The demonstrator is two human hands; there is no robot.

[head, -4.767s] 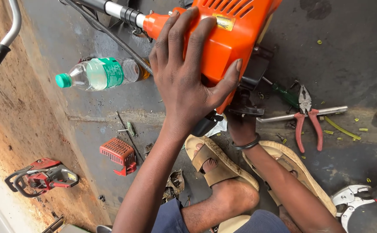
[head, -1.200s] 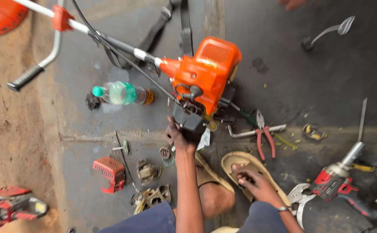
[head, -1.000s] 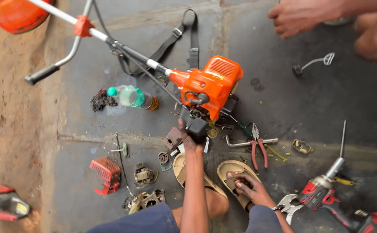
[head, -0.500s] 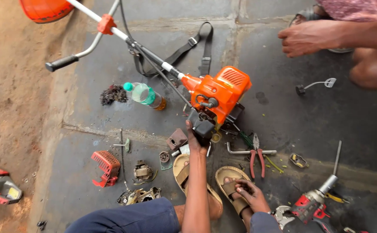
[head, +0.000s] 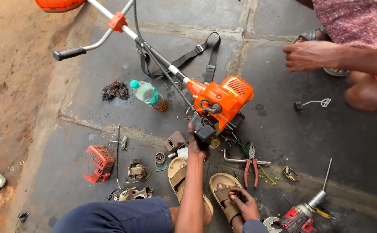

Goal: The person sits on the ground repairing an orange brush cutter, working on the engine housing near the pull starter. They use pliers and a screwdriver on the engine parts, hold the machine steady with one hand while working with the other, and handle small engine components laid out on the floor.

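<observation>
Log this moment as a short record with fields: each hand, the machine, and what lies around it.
left hand: left hand reaches up and touches the dark underside of the engine
right hand: right hand rests on the sandal of the right foot, holding nothing
machine: orange brush cutter engine lying on the concrete floor, shaft running to upper left
near engine: red-handled pliers, plastic bottle, black strap
loose parts: red cover, small metal parts beside it
other person: a hand at upper right, touching nothing
</observation>
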